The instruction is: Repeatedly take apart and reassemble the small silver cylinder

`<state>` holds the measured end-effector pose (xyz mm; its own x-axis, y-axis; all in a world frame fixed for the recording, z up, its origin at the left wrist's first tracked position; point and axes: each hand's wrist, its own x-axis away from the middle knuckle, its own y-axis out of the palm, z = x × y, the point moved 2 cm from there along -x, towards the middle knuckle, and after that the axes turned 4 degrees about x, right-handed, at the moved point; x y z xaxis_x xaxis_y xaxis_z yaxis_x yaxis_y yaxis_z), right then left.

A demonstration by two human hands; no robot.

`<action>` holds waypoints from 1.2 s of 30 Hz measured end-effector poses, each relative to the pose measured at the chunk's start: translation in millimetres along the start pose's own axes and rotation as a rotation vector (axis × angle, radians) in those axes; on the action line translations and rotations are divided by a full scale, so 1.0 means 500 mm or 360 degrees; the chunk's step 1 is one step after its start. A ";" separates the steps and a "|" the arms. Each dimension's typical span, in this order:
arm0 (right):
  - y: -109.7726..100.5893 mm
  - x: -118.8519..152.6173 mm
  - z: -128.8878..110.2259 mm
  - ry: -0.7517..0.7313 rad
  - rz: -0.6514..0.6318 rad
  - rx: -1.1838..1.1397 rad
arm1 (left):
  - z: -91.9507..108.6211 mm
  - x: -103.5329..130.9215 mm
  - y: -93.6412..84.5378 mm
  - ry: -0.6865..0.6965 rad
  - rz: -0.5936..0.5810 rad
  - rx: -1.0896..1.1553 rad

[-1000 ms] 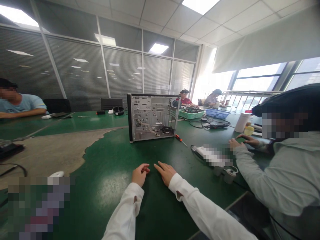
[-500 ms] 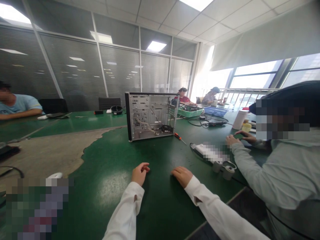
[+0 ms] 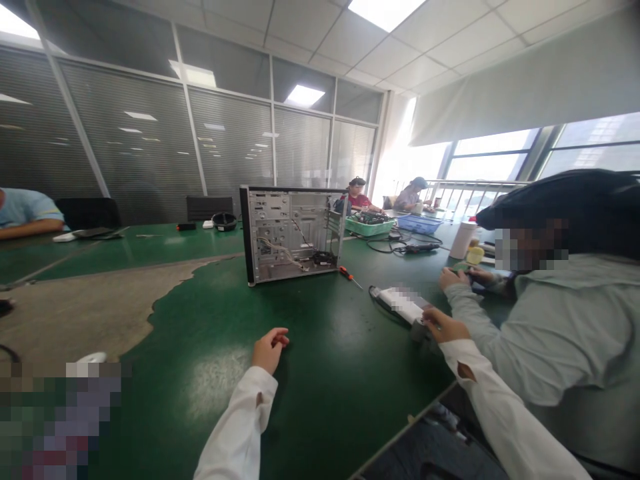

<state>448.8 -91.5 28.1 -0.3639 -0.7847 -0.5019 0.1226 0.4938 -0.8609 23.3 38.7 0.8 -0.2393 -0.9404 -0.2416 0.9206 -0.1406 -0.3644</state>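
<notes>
My left hand [image 3: 270, 349] rests on the green tabletop, its fingers loosely bent and apart, with nothing in it. Over to the right, my right hand [image 3: 447, 325] reaches to the grey cylinders [image 3: 419, 329], its fingers bent together over them. Whatever it grips is hidden by the fingers. A white flat object [image 3: 407, 307], partly blurred out, lies beside those fingertips with a black cable along it. Beyond my hands stands an upright computer case [image 3: 295, 233] with its side off, cables loose inside. At its right foot lies an orange-handled screwdriver [image 3: 350, 276].
A co-worker in a grey-green sleeve [image 3: 540, 347] sits close at right, near a white bottle [image 3: 463, 240]. Green [image 3: 371, 227] and blue baskets [image 3: 419, 225] stand behind. A worn bare patch [image 3: 100, 300] marks the tabletop at left. Other people sit farther off.
My right hand has left the tabletop in front of me and moved right to the grey cylinders. My left hand stays in place; the view has turned slightly right.
</notes>
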 end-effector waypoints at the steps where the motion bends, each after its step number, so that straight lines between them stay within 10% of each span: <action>1: 0.005 -0.003 0.000 -0.0012 -0.0022 0.0006 | 0.000 0.001 0.000 -0.0003 0.0001 0.0004; 23: 0.040 -0.029 0.020 -0.0191 -0.0051 0.0029 | -0.001 -0.001 -0.001 -0.0022 -0.0022 0.0002; 36: 0.037 0.064 0.041 0.0109 -0.0110 -0.0052 | -0.006 -0.002 0.001 -0.0031 -0.0026 0.0001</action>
<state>458.3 -115.2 -5.5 -0.4326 -0.7906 -0.4334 0.0651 0.4520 -0.8896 23.1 40.3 -1.7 -0.2484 -0.9438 -0.2180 0.9168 -0.1564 -0.3675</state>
